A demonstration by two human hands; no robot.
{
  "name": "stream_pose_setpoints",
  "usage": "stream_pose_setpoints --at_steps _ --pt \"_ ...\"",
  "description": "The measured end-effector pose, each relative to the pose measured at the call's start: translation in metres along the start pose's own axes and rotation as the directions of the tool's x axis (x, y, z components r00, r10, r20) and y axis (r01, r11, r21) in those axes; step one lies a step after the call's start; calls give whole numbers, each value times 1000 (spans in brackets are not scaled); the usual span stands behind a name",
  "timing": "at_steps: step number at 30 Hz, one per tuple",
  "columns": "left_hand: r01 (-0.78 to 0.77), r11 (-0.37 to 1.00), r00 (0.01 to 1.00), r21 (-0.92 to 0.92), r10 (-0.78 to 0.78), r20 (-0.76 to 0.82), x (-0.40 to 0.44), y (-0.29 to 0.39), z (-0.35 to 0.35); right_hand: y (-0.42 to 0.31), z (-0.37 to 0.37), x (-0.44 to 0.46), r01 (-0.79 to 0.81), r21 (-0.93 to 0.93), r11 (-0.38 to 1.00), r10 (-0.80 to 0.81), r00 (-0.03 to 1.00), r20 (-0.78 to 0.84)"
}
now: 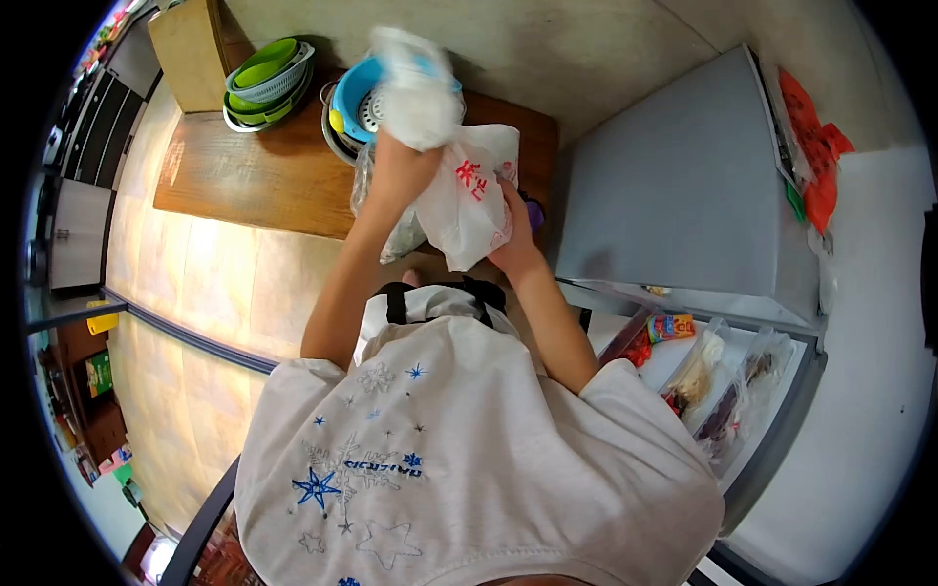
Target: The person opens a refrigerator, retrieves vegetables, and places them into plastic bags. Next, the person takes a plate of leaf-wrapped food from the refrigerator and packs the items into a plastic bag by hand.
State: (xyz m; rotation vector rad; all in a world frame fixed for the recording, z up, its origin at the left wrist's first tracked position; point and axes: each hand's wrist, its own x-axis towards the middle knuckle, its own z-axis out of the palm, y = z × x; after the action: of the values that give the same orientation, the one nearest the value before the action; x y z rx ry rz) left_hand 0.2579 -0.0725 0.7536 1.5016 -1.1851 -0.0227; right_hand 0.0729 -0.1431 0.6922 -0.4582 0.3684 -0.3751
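Observation:
My left hand [408, 164] is raised over the wooden table, closed on a white package [418, 103] smeared by motion; its contents cannot be made out. Just to the right, my right hand [513, 230] grips the side of a white plastic bag [467, 210] with red printed characters. The bag hangs in front of my body, its upper part close to my left wrist. Partly hidden behind my left forearm is a clear plastic bag [403, 237] at the table's front edge.
On the wooden table [254, 186] stand a blue colander [354, 96] and a stack of green and grey baskets [269, 83]. At right is a grey refrigerator [674, 186]; its pulled-out drawer [728, 391] holds bagged food. A red bag [816, 146] hangs beyond it.

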Motion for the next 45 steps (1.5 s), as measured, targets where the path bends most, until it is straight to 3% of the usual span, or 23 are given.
stream_pose_setpoints --at_steps 1,2,4,5,7,10,12,14,15,18,19,22,23,24,26,27,29,32,33,35,38,40,45 --pt "-112 988 992 111 104 72 -3 -2 1 -3 2 -1 -2 -43 999 1 1000 -16" --pt "96 995 982 -12 -93 167 -6 21 -1 -6 2 0 -35 -160 986 29 999 -42" --pt "-178 970 923 163 108 369 -13 30 -2 -6 27 -8 -48 -360 932 -58 959 -278" --pt "-197 967 908 163 117 401 -21 30 2 -1 17 -12 -10 -361 932 -109 945 -309" --pt "-229 924 861 305 45 507 -42 35 12 1 -11 -18 105 -265 959 -145 980 -136" --pt "-89 900 914 428 -97 394 -55 36 21 5 -7 -31 114 -163 980 -132 985 -108" --pt "8 898 904 439 -194 380 -62 29 26 19 -21 -38 197 -131 972 -158 952 262" --pt "107 857 846 504 -345 406 -66 33 29 30 -32 -39 114 -291 950 -91 992 90" --pt "53 825 872 562 -313 377 -73 35 34 34 -33 -39 64 -365 929 -69 998 -1" --pt "-143 761 871 633 -207 445 -83 48 34 25 -2 -27 -64 -241 968 -17 948 -319" --pt "-188 796 846 576 -167 507 -82 50 25 26 -5 -20 43 -333 942 -141 950 -277" --pt "-143 990 816 0 118 566 -68 39 -18 -1 -19 -18 -81 -125 989 43 957 -287" --pt "28 972 878 -234 88 470 -61 32 -31 -11 -45 -12 -61 -126 990 37 982 -185" --pt "187 947 957 -260 -117 264 -64 18 -35 -18 -7 -12 -40 -166 985 -1 971 -241" --pt "483 873 874 -61 -478 85 -65 -2 -36 -29 -11 0 25 -248 969 -96 956 -277" --pt "440 866 888 236 -459 29 -75 -18 -26 -36 -12 7 2 -268 964 -72 965 -253" --pt "296 601 922 742 -383 -57 -105 -55 4 -48 -9 18 -47 -313 949 -19 979 -203" --pt "419 442 708 793 -705 19 -108 -69 21 -66 10 33 -138 -462 876 60 982 -179" --pt "362 495 686 790 -715 133 -105 -68 18 -74 8 39 -177 -482 858 100 978 -181" --pt "251 601 605 759 -709 362 -107 -58 12 -90 24 45 -268 -556 787 193 962 -191" --pt "-11 694 875 720 -342 343 -128 -43 17 -106 57 67 -429 -699 573 371 895 -246" --pt "-118 687 900 717 -231 369 -140 -37 19 -109 94 86 -537 -786 305 470 803 -367" --pt "-338 737 870 585 8 493 -158 -24 3 -66 119 159 -371 -891 -261 616 646 -450"
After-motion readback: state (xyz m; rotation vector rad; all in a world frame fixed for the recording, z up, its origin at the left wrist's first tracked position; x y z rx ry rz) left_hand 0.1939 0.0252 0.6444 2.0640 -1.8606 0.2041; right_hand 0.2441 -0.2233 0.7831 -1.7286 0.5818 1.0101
